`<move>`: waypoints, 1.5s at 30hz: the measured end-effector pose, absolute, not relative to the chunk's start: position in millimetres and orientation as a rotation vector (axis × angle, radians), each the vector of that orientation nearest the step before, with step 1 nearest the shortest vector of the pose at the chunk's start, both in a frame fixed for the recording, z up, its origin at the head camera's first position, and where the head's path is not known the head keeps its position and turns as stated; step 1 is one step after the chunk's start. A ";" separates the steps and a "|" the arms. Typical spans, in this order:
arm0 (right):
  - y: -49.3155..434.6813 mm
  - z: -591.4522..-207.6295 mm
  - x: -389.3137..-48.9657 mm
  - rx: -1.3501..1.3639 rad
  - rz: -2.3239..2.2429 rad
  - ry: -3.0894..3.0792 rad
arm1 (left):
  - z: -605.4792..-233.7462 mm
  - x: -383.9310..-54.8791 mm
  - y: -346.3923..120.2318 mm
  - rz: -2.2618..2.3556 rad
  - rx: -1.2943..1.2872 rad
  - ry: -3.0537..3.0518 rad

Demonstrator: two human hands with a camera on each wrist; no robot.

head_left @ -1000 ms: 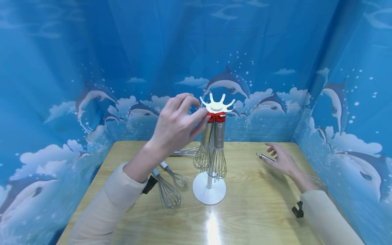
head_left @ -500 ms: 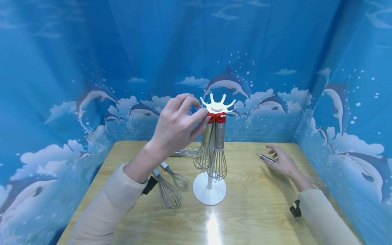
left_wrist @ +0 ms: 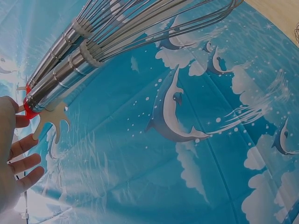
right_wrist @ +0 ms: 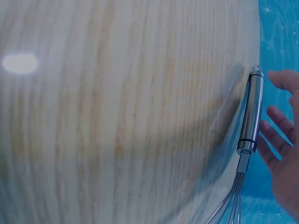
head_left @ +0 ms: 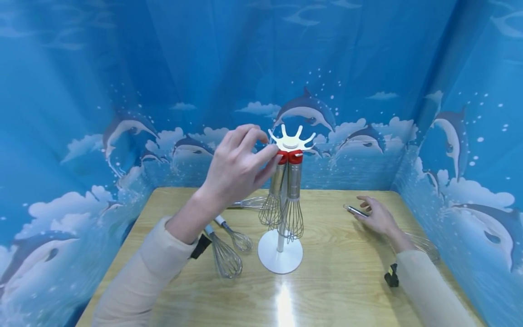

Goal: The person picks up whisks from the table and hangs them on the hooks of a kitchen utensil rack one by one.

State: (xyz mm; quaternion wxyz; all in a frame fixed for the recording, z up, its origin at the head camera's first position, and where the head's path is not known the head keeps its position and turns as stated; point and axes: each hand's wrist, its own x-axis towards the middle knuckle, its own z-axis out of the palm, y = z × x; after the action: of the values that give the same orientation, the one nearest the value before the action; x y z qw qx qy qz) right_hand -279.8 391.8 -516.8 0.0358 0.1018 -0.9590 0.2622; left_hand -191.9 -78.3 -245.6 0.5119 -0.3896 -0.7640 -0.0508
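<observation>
Red-ended whisk, hanging near-vertically, wire end down, left hand pinching its top, right hand spread.

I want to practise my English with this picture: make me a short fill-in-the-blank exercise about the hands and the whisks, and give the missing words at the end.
1. In colour, the stand is ____.
2. The two whisks at the stand have handle tips coloured ____.
3. The person's ____ hand is at those tips.
4. The fingers of the right hand are beside the ____, not the wires, of another whisk.

Missing words: white; red; left; handle.
</observation>
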 end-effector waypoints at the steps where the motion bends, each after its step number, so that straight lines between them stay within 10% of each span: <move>1: 392.0 -517.4 -280.4 0.312 0.810 -2.946 | -245.6 -191.8 -78.3 -0.123 -0.938 -1.839; 45: 379.7 -531.0 -283.2 0.300 0.852 -3.024 | -245.8 -192.9 -76.2 -0.134 -0.942 -1.854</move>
State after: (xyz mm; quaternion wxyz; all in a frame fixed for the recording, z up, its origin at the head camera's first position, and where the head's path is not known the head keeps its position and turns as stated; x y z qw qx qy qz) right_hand -283.2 379.7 -531.0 -0.0071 0.0951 -0.9581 0.2700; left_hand -192.9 -76.2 -245.8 0.5048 -0.3902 -0.7680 -0.0556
